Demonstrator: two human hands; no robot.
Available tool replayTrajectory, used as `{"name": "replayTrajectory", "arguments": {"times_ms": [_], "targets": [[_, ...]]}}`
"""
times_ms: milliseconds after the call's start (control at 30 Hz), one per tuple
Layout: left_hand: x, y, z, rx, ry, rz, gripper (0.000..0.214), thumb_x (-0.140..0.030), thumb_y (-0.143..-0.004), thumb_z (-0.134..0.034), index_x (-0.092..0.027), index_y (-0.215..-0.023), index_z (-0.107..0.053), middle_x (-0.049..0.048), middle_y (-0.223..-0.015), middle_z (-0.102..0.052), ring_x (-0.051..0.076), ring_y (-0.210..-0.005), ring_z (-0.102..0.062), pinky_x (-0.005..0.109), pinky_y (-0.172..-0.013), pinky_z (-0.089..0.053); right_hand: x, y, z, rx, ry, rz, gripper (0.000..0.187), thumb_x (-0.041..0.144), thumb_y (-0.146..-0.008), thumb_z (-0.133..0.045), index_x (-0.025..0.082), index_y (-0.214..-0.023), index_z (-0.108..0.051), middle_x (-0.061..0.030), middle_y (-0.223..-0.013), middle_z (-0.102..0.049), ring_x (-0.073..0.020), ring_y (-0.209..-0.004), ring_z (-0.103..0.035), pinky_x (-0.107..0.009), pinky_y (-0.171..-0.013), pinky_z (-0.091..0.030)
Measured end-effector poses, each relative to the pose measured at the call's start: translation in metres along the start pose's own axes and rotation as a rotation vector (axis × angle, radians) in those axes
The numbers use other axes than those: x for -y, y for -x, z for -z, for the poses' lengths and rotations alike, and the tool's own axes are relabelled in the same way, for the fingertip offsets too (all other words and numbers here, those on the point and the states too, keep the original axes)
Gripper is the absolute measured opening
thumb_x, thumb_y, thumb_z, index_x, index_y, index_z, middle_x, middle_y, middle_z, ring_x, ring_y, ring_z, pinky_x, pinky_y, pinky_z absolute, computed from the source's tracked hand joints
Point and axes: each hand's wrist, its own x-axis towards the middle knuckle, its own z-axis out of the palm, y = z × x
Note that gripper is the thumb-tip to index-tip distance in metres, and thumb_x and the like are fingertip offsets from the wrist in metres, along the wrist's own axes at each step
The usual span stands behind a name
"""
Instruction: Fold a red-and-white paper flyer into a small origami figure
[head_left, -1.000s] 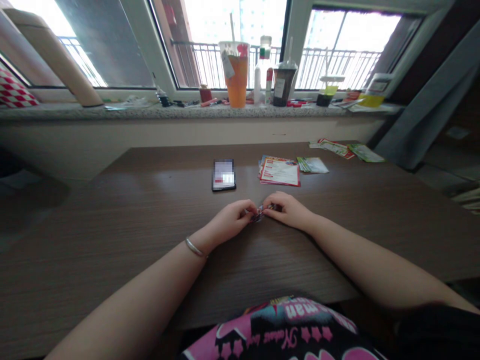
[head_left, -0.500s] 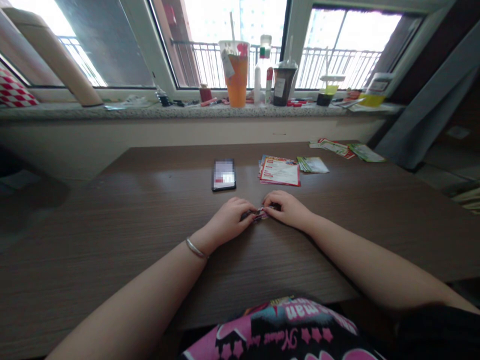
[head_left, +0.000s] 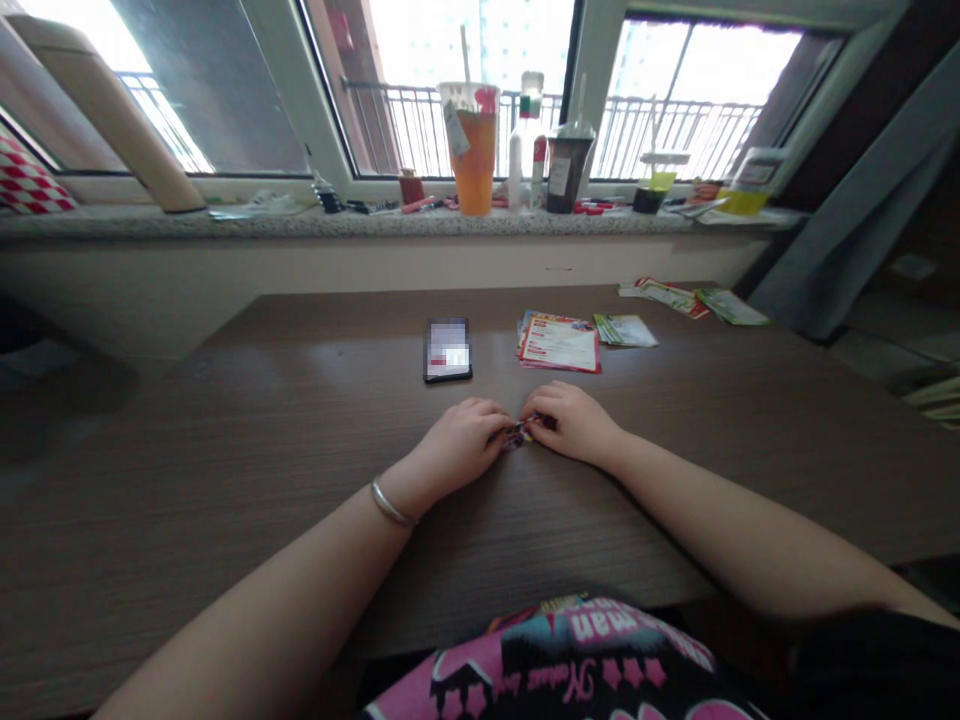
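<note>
Between my fingertips, just above or on the brown table (head_left: 300,480), is a small crinkled piece (head_left: 517,434) with pinkish, white and dark patches; its kind is too small to make out. My left hand (head_left: 466,438) is closed, thumb and fingers pinching its left side. My right hand (head_left: 571,422) pinches the right side, fingers curled. Both hands nearly touch at the tips and hide much of the piece. Beyond them lie a phone (head_left: 448,350) with a blurred screen and a stack of printed cards (head_left: 560,342) with red borders.
Green-white cards (head_left: 626,330) and more leaflets (head_left: 675,296) lie toward the far right of the table. Along the granite windowsill (head_left: 262,228) stand an orange drink cup (head_left: 474,150), a dark drink cup (head_left: 568,170), bottles and small items. A grey curtain (head_left: 847,200) hangs on the right.
My fingers have shifted slightly around the small piece, the right fingertips moving a little left and curling more. Less of the piece spreads between the hands. Everything else is unchanged.
</note>
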Motion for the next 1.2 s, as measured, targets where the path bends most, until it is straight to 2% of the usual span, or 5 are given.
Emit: {"name": "replayTrajectory", "arguments": {"times_ms": [433,667,800,900,1200], "targets": [[-0.002,0.002,-0.001,-0.021,-0.032,0.001,0.024,-0.017,-0.088,-0.051,-0.019,-0.103,-0.069,0.0070,-0.105,-0.066,0.022,-0.099,-0.058,0.036,-0.091,-0.046,0.009,0.000,0.002,0.017,0.101,0.049,0.010,0.027,-0.083,-0.059,0.020,-0.085,-0.065,-0.0041,-0.084,-0.064,-0.0191,-0.083,-0.052,-0.030,-0.074,-0.036],[-0.006,0.004,0.004,0.007,-0.069,-0.006,0.023,-0.022,-0.087,-0.053,-0.021,-0.103,-0.070,0.0062,-0.107,-0.066,0.023,-0.099,-0.059,0.037,-0.090,-0.047,0.012,0.001,0.004,0.036,0.249,0.174,0.013,0.024,-0.087,-0.052,0.021,-0.086,-0.064,-0.0046,-0.088,-0.063,-0.0184,-0.083,-0.052,-0.029,-0.070,-0.035],[-0.008,0.003,0.007,0.007,-0.120,-0.005,0.025,-0.026,-0.092,-0.047,-0.021,-0.100,-0.071,0.0050,-0.105,-0.067,0.023,-0.096,-0.060,0.037,-0.088,-0.048,0.012,0.002,0.007,0.067,0.286,0.226,0.015,0.026,-0.089,-0.050,0.021,-0.088,-0.065,-0.0041,-0.089,-0.063,-0.0177,-0.082,-0.053,-0.029,-0.069,-0.035],[-0.008,0.003,0.007,0.013,-0.138,-0.003,0.028,-0.026,-0.094,-0.044,-0.020,-0.097,-0.071,0.0049,-0.104,-0.067,0.022,-0.095,-0.061,0.037,-0.087,-0.049,0.013,0.003,0.011,0.105,0.309,0.239,0.016,0.027,-0.090,-0.050,0.021,-0.089,-0.065,-0.0043,-0.088,-0.063,-0.0175,-0.080,-0.053,-0.029,-0.069,-0.035],[-0.004,0.002,0.005,0.000,-0.135,-0.047,0.024,-0.019,-0.090,-0.048,-0.019,-0.100,-0.070,0.0060,-0.106,-0.068,0.021,-0.096,-0.062,0.035,-0.086,-0.050,0.020,0.006,0.017,0.148,0.357,0.201,0.019,0.029,-0.093,-0.049,0.021,-0.089,-0.067,-0.0044,-0.089,-0.065,-0.0170,-0.082,-0.054,-0.028,-0.067,-0.035]]}}
